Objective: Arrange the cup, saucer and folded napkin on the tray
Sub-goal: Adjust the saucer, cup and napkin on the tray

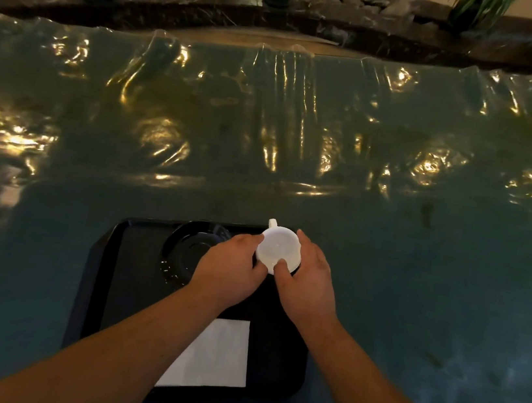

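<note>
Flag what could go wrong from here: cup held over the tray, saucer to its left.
1. Both hands, left hand and right hand, hold the white cup near the tray's far right edge; set down there, it may catch the rim and tip.
2. The black saucer barely stands out against the black tray, so the cup could land off-centre.
3. A forearm crosses the napkin and could drag it.

Saucer (187,251) near side hidden under left hand (227,269). Napkin (219,355) left part behind forearm. Tray (93,279) right rim behind right hand (307,275).
</note>
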The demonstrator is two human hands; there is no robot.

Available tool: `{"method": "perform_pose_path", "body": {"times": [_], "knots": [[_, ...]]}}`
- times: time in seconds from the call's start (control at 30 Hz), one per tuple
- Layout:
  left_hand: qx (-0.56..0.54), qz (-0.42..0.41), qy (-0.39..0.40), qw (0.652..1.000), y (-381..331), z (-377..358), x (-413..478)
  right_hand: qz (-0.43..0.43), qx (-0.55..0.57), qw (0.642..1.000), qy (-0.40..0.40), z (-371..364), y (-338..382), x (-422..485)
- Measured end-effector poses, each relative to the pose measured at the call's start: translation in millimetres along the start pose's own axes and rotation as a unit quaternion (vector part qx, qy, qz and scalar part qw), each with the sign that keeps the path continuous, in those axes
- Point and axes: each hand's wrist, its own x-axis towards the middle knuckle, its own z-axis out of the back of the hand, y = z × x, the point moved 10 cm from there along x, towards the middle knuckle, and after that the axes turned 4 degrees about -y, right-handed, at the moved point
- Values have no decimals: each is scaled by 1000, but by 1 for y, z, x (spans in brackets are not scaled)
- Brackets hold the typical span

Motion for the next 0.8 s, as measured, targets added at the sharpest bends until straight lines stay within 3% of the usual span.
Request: {"method": "perform_pose_path", "body": {"times": [0.37, 0.57, 0.7, 0.8], "knots": [[71, -10, -5, 997, -5, 8, -5, -16, 17, 1000, 5, 5, -1, 11], [39, -21, -58, 997, -13, 21, 11, -101, 67, 992, -31, 15, -22, -11], [23, -8, 39, 999, -11, 0, 25, -172, 146, 974, -3, -2, -34, -30], [35, -16, 62, 997, -11, -7, 25, -178, 187, 966, 2, -8, -32, -29]]}}
